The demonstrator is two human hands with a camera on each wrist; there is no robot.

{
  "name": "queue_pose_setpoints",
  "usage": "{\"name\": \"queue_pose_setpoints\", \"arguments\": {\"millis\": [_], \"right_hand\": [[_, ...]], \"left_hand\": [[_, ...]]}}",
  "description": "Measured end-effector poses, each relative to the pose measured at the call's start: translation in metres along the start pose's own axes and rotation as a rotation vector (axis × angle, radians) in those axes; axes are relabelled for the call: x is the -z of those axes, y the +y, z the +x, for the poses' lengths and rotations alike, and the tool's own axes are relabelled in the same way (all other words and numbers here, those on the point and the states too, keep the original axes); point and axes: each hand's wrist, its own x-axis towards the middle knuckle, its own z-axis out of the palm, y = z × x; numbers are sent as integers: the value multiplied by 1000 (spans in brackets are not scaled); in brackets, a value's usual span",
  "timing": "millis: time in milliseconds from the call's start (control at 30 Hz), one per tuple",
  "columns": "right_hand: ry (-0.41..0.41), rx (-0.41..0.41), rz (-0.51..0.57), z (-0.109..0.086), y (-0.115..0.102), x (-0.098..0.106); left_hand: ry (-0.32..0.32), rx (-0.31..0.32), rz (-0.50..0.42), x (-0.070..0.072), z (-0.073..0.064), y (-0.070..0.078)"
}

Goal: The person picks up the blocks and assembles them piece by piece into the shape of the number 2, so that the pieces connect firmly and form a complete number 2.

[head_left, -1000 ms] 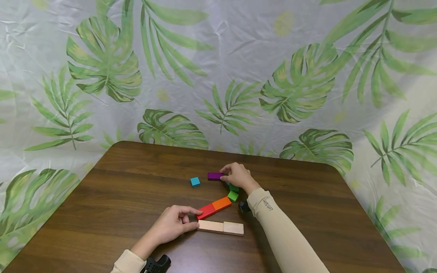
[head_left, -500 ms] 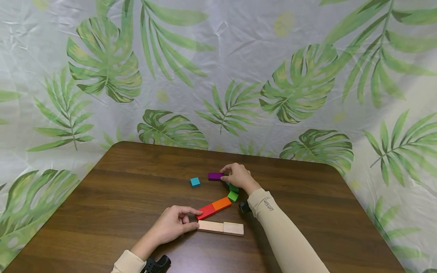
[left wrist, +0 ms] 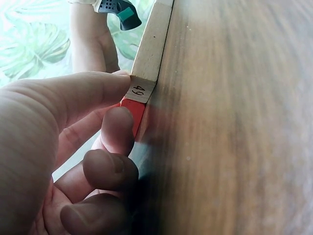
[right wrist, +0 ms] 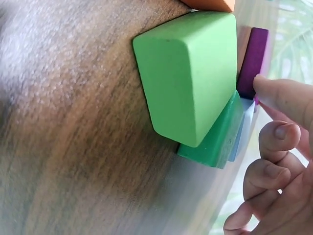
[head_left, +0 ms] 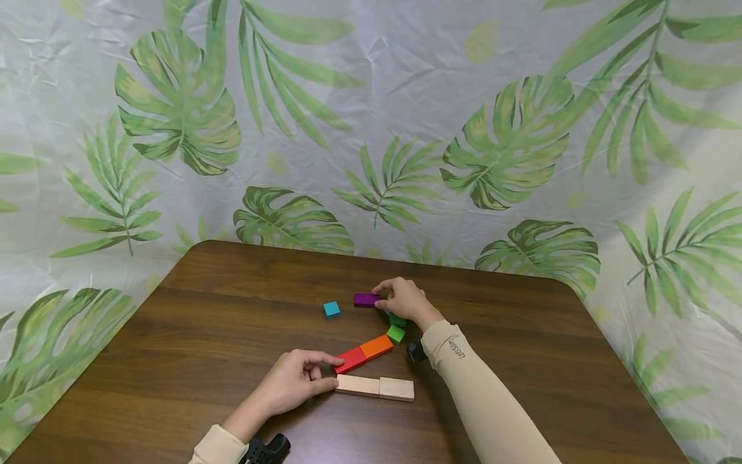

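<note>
In the head view my left hand (head_left: pixel 290 381) touches the left ends of two block rows. Its index fingertip rests on a red block (head_left: pixel 350 359), its thumb on a plain wooden block (head_left: pixel 357 385). The left wrist view shows the number 49 stamped on that wooden block's end (left wrist: pixel 138 90). Farther back, my right hand (head_left: pixel 406 301) pinches the right end of a purple block (head_left: pixel 365 299) between thumb and index finger. Beside it in the right wrist view lie a blue block (right wrist: pixel 247 117), partly hidden, a dark green block (right wrist: pixel 208 149) and a light green block (right wrist: pixel 190 78).
An orange block (head_left: pixel 377 347) continues the red one toward the light green block. A second plain block (head_left: pixel 397 388) extends the wooden row to the right. One light blue block (head_left: pixel 332 309) lies apart at left. A leaf-print cloth (head_left: pixel 406 96) hangs behind the brown table (head_left: pixel 232 290).
</note>
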Motion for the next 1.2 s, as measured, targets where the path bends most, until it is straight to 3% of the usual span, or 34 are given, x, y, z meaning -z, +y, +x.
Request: {"name": "queue_pose_setpoints", "arguments": {"millis": [633,1200], "right_hand": [[14,37,6,0,-2,-2],[-10,146,8,1,-37,-14]], "left_hand": [[7,-7,4,0,-1,0],[-1,-9,12,0,0,-2]]}}
